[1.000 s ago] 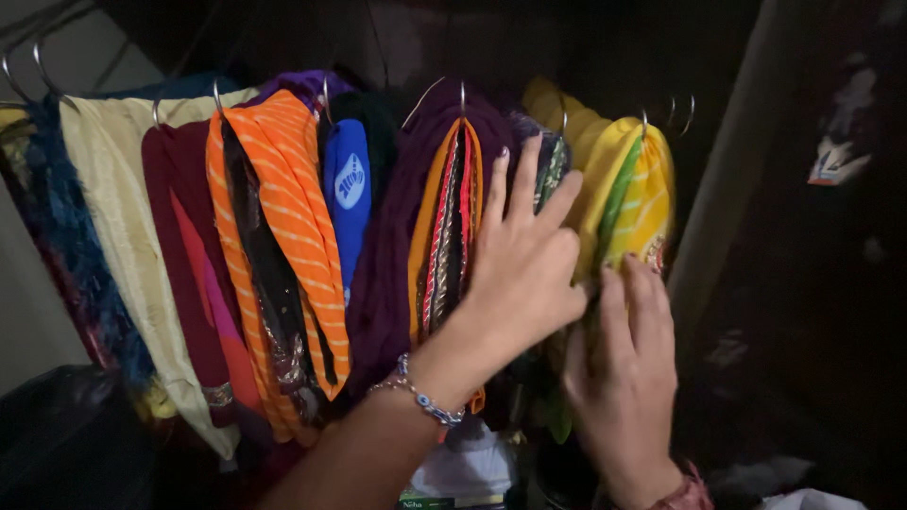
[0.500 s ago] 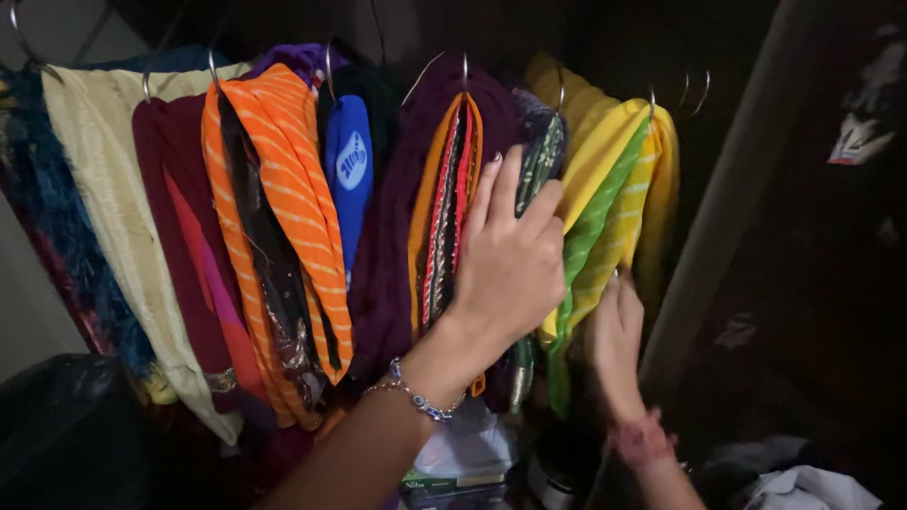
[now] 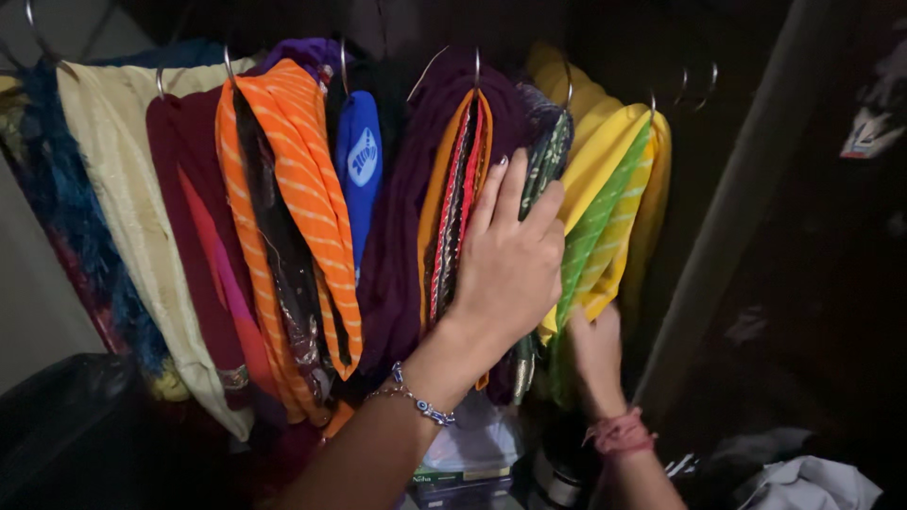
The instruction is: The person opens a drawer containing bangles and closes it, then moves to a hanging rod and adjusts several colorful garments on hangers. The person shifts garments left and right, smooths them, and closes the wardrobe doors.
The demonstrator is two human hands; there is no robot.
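Left hand lies flat, fingers spread, on hanging scarves; right hand fingers hidden

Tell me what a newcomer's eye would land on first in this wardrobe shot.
First, the row of hanging cloths on hooks, above all the orange striped cloth left of centre and the yellow and green cloth at the right. Next, the left hand, spread flat against the dark purple cloth in the middle, a beaded bracelet on its wrist. The right hand reaches in lower, beneath the yellow folds.

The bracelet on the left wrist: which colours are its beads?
Blue and white beads on the bracelet, by the left hand; head view.
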